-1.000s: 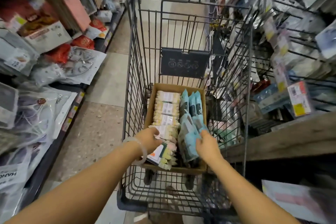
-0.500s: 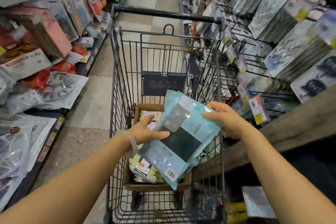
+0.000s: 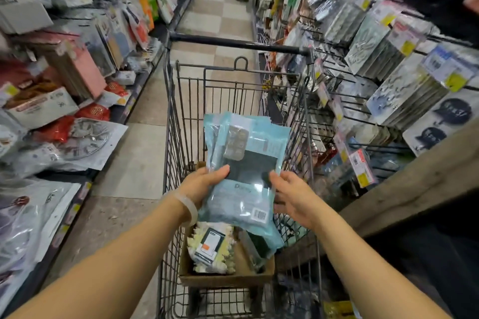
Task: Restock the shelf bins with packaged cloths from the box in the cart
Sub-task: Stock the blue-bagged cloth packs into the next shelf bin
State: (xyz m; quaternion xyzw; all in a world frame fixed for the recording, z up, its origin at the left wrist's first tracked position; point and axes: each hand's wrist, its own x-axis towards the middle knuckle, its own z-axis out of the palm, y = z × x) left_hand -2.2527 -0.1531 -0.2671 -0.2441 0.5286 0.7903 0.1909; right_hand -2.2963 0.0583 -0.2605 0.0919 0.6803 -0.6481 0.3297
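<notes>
Tiled aisle floor (image 3: 134, 163) — stocked shelves (image 3: 388, 65), cart (image 3: 238, 45)

Box (image 3: 225, 280) in cart (image 3: 305, 116); packets (image 3: 241, 176) above box; shelves both sides.

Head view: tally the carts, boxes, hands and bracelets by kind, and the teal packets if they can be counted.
Cart: 1
Cardboard box: 1
Hands: 2, the left hand and the right hand, both holding the teal packets
Bracelet: 1
Total: 5
The packets overlap, so their number cannot be told.
</notes>
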